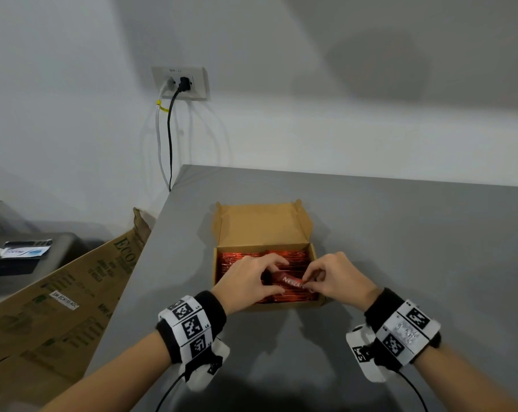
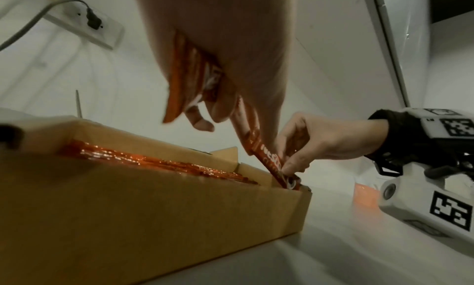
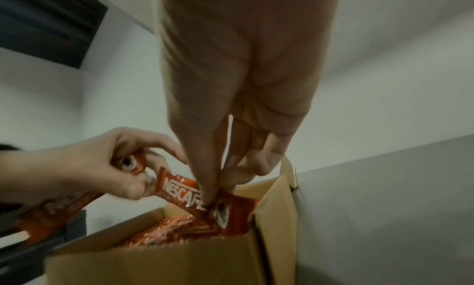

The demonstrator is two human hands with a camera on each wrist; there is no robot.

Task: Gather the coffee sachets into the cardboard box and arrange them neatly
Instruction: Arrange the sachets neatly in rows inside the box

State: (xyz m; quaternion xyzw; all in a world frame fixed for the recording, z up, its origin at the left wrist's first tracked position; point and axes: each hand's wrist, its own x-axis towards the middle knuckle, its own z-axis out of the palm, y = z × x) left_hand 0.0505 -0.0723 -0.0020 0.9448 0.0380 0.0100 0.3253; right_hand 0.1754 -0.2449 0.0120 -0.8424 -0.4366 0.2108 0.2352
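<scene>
An open cardboard box point(image 1: 312, 257) sits mid-table with its lid flap standing up at the back, and red foil coffee sachets point(image 1: 236, 258) lie packed in rows inside. Both hands hover over its near half. My left hand point(image 1: 277, 276) grips a small bunch of sachets point(image 2: 189, 76). One red Nescafe sachet point(image 1: 289, 280) stretches from that bunch to my right hand point(image 1: 308, 282), which pinches its right end between thumb and forefinger. In the right wrist view that sachet point(image 3: 182, 192) slants down into the box's point(image 3: 179, 265) right corner.
The grey table point(image 1: 415, 248) runs right and toward me from the box. A large flattened printed carton point(image 1: 58, 307) leans against its left edge. A wall socket point(image 1: 180, 83) with two cables hangs behind. A dark unit with a tube point(image 1: 22, 251) sits at far left.
</scene>
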